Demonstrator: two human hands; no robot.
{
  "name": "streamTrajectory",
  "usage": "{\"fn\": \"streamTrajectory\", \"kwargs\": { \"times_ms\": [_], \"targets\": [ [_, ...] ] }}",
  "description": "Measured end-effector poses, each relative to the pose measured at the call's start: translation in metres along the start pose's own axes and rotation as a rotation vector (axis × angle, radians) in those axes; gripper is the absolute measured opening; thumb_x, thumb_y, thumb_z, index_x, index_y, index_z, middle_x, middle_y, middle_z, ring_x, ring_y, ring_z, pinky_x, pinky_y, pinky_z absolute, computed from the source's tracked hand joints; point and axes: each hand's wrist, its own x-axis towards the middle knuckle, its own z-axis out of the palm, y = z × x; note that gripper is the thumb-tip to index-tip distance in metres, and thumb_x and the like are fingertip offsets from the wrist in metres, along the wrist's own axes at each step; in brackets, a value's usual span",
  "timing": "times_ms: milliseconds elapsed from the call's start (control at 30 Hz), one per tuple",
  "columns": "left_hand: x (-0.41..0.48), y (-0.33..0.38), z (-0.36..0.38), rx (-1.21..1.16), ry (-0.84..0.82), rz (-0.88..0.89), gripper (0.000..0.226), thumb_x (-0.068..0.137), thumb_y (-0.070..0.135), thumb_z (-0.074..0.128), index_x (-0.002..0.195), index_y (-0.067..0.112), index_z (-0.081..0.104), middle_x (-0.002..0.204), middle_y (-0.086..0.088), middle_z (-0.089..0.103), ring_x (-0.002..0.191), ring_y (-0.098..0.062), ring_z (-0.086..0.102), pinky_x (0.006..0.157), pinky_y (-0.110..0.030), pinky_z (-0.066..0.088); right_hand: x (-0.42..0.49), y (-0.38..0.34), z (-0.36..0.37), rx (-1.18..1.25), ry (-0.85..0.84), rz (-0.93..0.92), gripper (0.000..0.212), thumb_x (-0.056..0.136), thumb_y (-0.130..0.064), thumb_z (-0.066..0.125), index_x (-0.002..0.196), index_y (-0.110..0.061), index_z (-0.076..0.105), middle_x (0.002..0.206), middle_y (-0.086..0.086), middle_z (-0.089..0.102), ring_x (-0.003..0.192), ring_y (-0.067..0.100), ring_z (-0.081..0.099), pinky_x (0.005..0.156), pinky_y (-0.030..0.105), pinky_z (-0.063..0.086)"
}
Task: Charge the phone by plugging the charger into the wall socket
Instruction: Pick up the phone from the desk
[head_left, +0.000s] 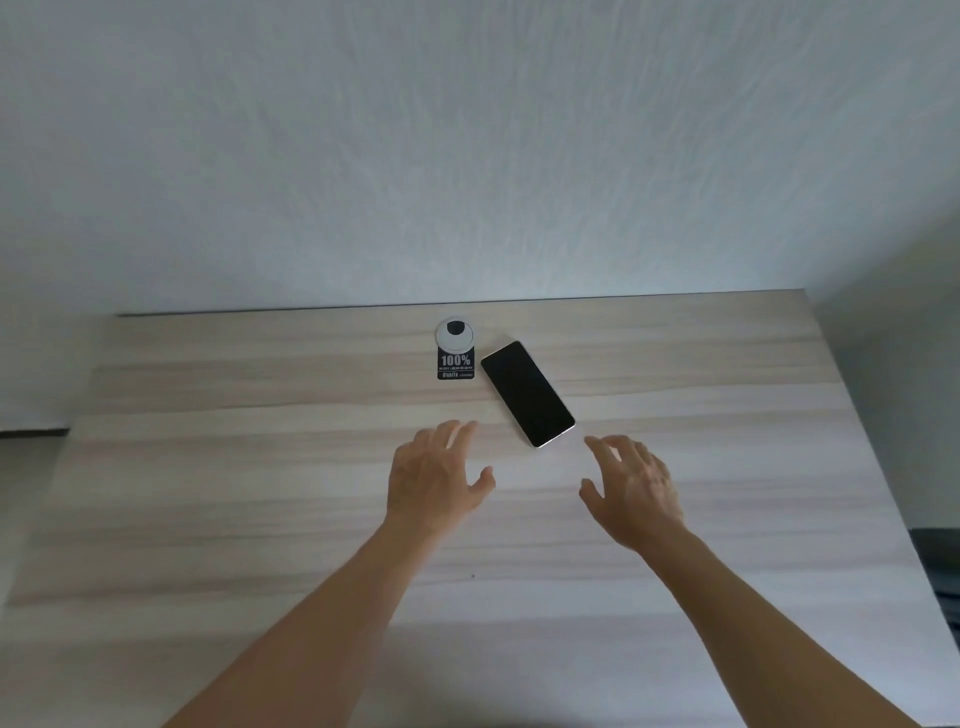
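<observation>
From the head camera, the phone (527, 393) lies screen-up and dark on the wooden desk (260, 467), tilted, just right of the round cable grommet (455, 333) near the wall edge. Both hands hover over the desk on the near side of the phone, empty: the left hand (435, 478) spread wide, the right hand (631, 488) loosely open, its fingertips close to the phone's near corner but apart from it. This looks like the very start, a reach for the phone. No charger, cable or wall socket shows anywhere; finding them comes next. A dark object at the right edge is cut off, unidentifiable.
</observation>
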Motion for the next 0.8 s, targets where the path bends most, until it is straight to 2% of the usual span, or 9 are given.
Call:
{"fn": "streamTrajectory", "kwargs": {
  "times_ms": [167,333,467,567,700,800],
  "targets": [
    [0.036,0.022,0.013,-0.154,-0.088,-0.179,0.062,0.086,0.051,0.058,0.141,0.024,0.047,0.138,-0.001,0.055,0.119,-0.028,0.053,0.092,-0.04,0.045,0.033,0.021,0.002,-0.006,-0.042,-0.017,0.055,0.08,-0.029,0.067,0.132,-0.016,0.053,0.129,0.01,0.059,0.118,0.031,0.055,0.096,0.046,0.047],
    [0.078,0.046,0.031,-0.449,-0.068,-0.516,0.055,0.082,0.05,0.066,0.129,0.023,0.055,0.119,-0.007,0.057,0.114,-0.029,0.052,0.09,-0.039,0.048,0.074,0.04,0.013,-0.006,-0.047,-0.035,0.057,0.082,-0.025,0.067,0.135,-0.015,0.049,0.137,0.012,0.052,0.127,0.031,0.048,0.099,0.047,0.044],
    [0.099,0.059,0.047,-0.451,-0.049,-0.564,0.065,0.077,0.054,0.071,0.13,0.021,0.052,0.124,-0.007,0.054,0.117,-0.03,0.05,0.09,-0.043,0.049,0.096,0.05,0.024,-0.017,-0.019,-0.062,0.057,0.084,-0.027,0.065,0.137,-0.017,0.045,0.143,0.011,0.046,0.134,0.031,0.04,0.101,0.048,0.043],
    [0.11,0.069,0.055,-0.444,0.008,-0.604,0.082,0.074,0.058,0.072,0.137,0.017,0.042,0.125,-0.009,0.052,0.12,-0.031,0.049,0.09,-0.042,0.049,0.104,0.057,0.034,-0.032,0.0,-0.113,0.059,0.088,-0.039,0.062,0.141,-0.021,0.042,0.147,0.009,0.044,0.14,0.03,0.035,0.11,0.048,0.035],
    [0.123,0.087,0.059,-0.386,0.043,-0.649,0.104,0.068,0.067,0.071,0.146,0.013,0.029,0.129,-0.01,0.048,0.122,-0.029,0.047,0.091,-0.041,0.047,0.108,0.065,0.045,-0.091,-0.032,-0.156,0.061,0.096,-0.051,0.043,0.15,-0.028,0.029,0.158,0.005,0.032,0.147,0.03,0.023,0.118,0.049,0.023],
    [0.132,0.097,0.058,-0.292,0.027,-0.662,0.111,0.067,0.074,0.066,0.148,0.01,0.025,0.129,-0.011,0.046,0.12,-0.03,0.047,0.089,-0.042,0.047,0.107,0.067,0.048,-0.106,-0.05,-0.163,0.062,0.095,-0.056,0.031,0.152,-0.031,0.024,0.162,0.005,0.022,0.149,0.03,0.016,0.119,0.051,0.019]
  ]
}}
